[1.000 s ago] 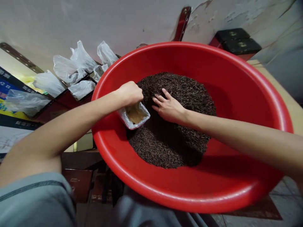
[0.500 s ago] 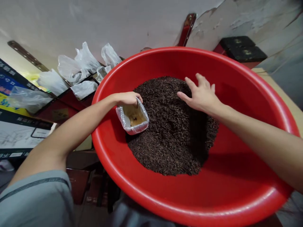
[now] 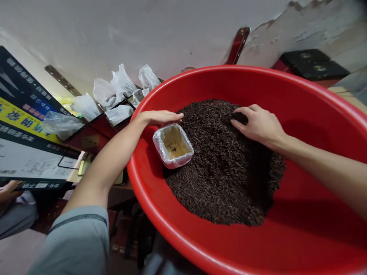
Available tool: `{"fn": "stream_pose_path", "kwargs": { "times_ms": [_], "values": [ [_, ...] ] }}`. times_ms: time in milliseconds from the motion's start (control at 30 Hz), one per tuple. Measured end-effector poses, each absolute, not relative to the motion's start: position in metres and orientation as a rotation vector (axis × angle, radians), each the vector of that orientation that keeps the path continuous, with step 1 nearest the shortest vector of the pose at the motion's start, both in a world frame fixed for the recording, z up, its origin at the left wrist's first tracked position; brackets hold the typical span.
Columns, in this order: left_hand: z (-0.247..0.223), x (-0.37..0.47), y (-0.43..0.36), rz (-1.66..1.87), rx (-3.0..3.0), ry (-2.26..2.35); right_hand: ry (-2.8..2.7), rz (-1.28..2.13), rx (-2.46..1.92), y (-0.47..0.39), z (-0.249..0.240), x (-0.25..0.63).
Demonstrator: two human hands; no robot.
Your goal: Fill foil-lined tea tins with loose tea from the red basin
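The lined box (image 3: 174, 162) sits in the red tub (image 3: 315, 233) with only scraps inside; the dark leaves (image 3: 218, 168) lie mostly heaped. The left hand (image 3: 163, 117) extends flat behind; the right hand's (image 3: 259, 124) grip curls around leaves.

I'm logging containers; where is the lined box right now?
In the head view, the lined box is inside the red tub, left of centre, by the left hand and the left edge of the dark pile.

Open middle, crowded left

Between left hand (image 3: 163, 117) and right hand (image 3: 262, 128), the way lies open above the dark pile (image 3: 218, 168). The plastic-lined container (image 3: 174, 162) crowds the left hand; red basin rim (image 3: 140, 191) and bagged boxes (image 3: 100, 130) bar the left.
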State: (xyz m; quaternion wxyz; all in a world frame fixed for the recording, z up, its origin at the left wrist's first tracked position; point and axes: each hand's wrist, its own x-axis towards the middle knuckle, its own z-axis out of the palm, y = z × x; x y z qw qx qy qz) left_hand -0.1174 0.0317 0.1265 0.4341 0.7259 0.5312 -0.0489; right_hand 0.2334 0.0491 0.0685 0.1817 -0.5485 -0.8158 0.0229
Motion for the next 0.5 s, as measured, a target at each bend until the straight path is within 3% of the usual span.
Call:
{"fn": "stream_pose_path", "kwargs": {
  "times_ms": [300,500],
  "values": [
    [0.086,-0.104,0.042,-0.105,1.526,1.217,-2.358,0.13,-1.127,0.012,0.118,0.191],
    [0.095,-0.11,0.048,0.046,1.765,1.184,-2.596,0.141,-0.827,-0.023,0.16,0.131]
  ]
}}
